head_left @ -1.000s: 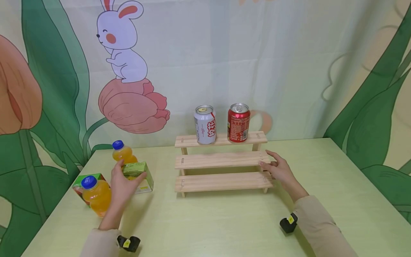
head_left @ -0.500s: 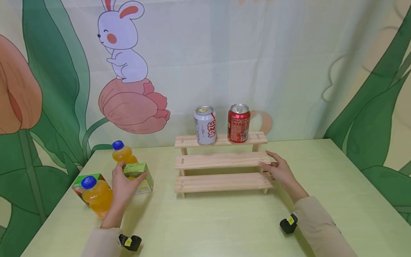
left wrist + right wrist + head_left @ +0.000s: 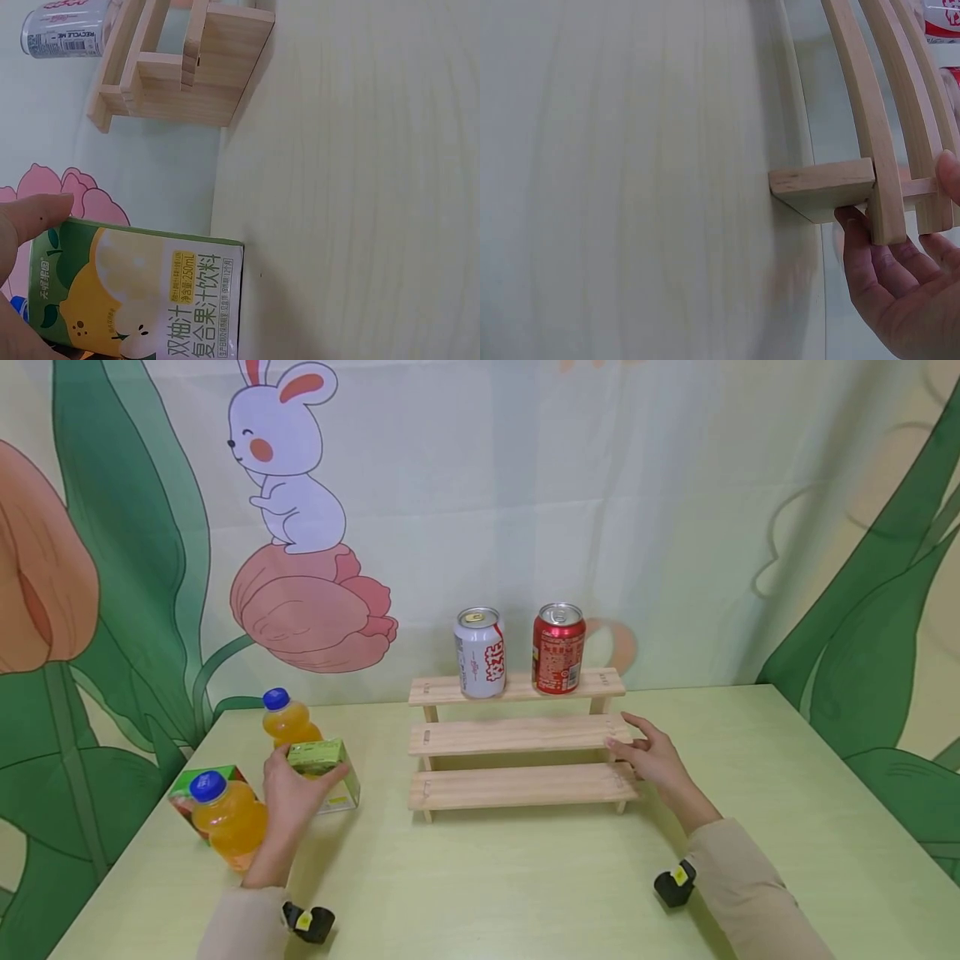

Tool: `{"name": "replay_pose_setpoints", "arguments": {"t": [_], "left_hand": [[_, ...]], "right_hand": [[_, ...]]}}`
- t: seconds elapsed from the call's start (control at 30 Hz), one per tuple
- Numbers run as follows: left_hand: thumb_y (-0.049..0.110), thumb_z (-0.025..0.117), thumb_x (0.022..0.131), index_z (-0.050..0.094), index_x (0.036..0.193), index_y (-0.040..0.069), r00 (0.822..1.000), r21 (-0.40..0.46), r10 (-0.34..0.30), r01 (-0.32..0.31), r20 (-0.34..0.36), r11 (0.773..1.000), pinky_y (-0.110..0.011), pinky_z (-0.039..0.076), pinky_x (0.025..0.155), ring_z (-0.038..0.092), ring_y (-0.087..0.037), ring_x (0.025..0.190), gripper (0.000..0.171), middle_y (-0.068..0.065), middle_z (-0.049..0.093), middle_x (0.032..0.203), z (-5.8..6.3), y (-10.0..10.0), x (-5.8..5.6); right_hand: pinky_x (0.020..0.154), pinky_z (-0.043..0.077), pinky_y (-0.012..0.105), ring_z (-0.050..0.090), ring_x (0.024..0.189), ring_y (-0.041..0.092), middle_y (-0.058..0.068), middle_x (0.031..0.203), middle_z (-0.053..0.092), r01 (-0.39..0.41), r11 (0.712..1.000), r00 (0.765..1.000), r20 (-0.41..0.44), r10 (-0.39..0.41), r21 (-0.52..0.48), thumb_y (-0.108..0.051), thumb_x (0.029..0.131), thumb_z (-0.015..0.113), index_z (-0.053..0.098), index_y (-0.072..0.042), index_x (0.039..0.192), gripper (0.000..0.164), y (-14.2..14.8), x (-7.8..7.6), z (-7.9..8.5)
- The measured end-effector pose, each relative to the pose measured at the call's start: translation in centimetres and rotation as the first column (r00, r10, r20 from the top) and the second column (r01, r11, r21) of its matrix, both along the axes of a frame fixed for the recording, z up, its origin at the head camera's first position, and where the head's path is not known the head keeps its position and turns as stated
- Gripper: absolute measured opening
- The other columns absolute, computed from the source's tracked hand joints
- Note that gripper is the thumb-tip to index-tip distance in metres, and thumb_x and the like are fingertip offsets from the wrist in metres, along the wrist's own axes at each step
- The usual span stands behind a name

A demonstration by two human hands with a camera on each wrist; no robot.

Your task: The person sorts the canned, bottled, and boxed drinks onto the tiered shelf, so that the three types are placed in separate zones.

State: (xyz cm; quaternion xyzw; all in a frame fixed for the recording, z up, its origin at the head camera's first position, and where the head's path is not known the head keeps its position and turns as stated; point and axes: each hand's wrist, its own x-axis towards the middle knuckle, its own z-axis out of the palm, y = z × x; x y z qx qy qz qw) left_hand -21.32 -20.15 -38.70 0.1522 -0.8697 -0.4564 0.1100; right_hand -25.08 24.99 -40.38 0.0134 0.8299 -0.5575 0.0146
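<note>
Compared with a second ago, the left hand [image 3: 291, 797] and its sleeve [image 3: 243, 924] have shifted slightly rightward; the juice carton [image 3: 318, 756] and the right hand [image 3: 663, 768] lie nearly where they were.

Head view: from where I stand, the left grip is closed about the upper part of the upright juice carton, at the left of the tabletop [image 3: 510, 885]; this hold presumably keeps it from tipping. I cannot tell whether its base touches down. Around it stand a near bottle [image 3: 231, 817] and a far bottle [image 3: 288, 722], both orange with blue caps, and a second carton [image 3: 183, 797]. On the wooden rack [image 3: 517, 735], the white can [image 3: 480, 656] and red can [image 3: 558, 652] stand apart on the top tier, perhaps so that each shows separately. The white can's red characters are not surely legible.

Left wrist view: the juice carton reads 双柚汁 and 复合果汁饮料, roughly "double pomelo juice, blended juice drink", with 净含量:250mL; its brand line is uncertain. The white can shows "RECYCLE ME".

Right wrist view: the right grip is partly closed on the rack's end, fingers curled beneath, thumb higher up, seemingly to steady it. The cans are cut off at the edge.
</note>
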Motion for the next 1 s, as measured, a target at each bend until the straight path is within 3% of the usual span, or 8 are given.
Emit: {"name": "replay_pose_setpoints", "arguments": {"t": [0.37,0.73,1.0], "left_hand": [[0.028,0.076,0.073,0.018,0.139,-0.007,0.999,-0.037,0.042,-0.043,-0.006,0.998,-0.054,0.028,0.101,0.032,-0.042,0.118,0.094,-0.028,0.031,0.132,0.2,0.1,-0.3],[0.031,0.077,0.071,0.023,0.138,-0.005,0.998,-0.046,0.062,-0.063,-0.027,0.997,-0.053,0.03,0.101,0.033,-0.04,0.117,0.093,-0.026,0.032,0.131,1.3,0.8,-0.3],[0.032,0.077,0.07,0.025,0.137,-0.004,0.997,-0.037,0.067,-0.069,-0.049,0.997,-0.052,0.031,0.1,0.034,-0.039,0.117,0.092,-0.025,0.034,0.132,1.9,1.3,-0.2]], "right_hand": [[0.048,0.036,0.022,0.055,0.065,0.006,0.008,0.087,0.063,-0.009,1.0,1.0,0.001,0.009,-0.025,-0.026,0.09,0.058,0.022,-0.003,0.143,0.069,0.0,0.0,0.0],[0.05,0.038,0.022,0.059,0.071,0.006,0.021,0.1,0.062,-0.003,1.0,1.0,-0.002,0.003,-0.006,-0.027,0.09,0.057,0.023,-0.004,0.143,0.067,0.1,-0.1,-0.3],[0.049,0.038,0.022,0.057,0.068,0.007,0.018,0.098,0.062,-0.004,1.0,1.0,-0.005,0.004,-0.005,-0.026,0.09,0.058,0.022,-0.004,0.143,0.068,0.0,-0.2,-0.3]]}}
